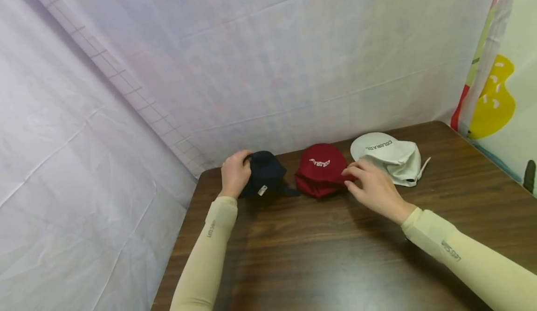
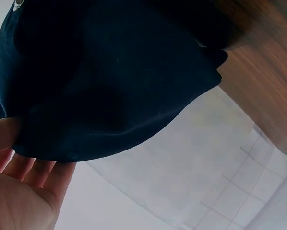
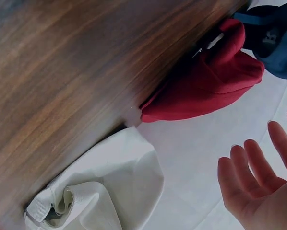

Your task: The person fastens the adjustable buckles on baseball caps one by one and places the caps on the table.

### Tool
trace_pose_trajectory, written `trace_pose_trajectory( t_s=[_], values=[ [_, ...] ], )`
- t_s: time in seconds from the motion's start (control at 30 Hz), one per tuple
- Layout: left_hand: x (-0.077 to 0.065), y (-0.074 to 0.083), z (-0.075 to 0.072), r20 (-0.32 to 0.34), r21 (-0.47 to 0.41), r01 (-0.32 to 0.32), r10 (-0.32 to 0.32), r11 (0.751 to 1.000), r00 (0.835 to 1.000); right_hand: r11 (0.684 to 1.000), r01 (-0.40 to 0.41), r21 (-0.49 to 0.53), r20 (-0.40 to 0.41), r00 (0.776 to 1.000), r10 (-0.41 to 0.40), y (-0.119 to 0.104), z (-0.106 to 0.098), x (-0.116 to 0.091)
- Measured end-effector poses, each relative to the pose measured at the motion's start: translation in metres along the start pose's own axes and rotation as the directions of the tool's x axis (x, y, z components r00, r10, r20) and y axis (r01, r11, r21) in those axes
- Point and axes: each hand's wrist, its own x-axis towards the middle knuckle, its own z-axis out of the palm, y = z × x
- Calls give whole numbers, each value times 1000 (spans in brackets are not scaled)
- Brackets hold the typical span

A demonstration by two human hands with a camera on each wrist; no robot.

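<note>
A dark navy cap (image 1: 266,171) is at the back left of the table, tilted, with a small white tag showing inside it. My left hand (image 1: 236,173) pinches its edge between thumb and fingers, seen closely in the left wrist view, where the navy cloth (image 2: 105,86) fills much of the picture. A dark red cap (image 1: 320,169) with white lettering lies in the middle. Beside its right edge hovers my right hand (image 1: 373,187), fingers loosely bent and holding nothing; the right wrist view shows this hand (image 3: 263,177) apart from the caps. A white cap (image 1: 396,159) with dark lettering lies furthest right.
The caps stand in a row along the back edge of the brown wooden table (image 1: 327,245). Right behind that edge hangs a white sheet (image 1: 268,68), and another white sheet (image 1: 84,185) borders the left side. A colourful printed cloth (image 1: 495,101) hangs at the right.
</note>
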Motion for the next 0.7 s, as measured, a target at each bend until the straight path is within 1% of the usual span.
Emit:
trace_pose_trajectory(
  t_s=[0.13,0.37,0.7],
  values=[
    [-1,4,-3,6,10,-9,9,1000,1000,1000,-9,10,11,1000,9,-1,1,0],
    [0,12,-9,-13,5,-43,43,999,999,999,-18,34,19,1000,17,-4,4,-1],
    [-4,19,-12,-20,-2,-40,40,999,999,999,-24,41,29,999,23,-2,8,-4]
  ],
)
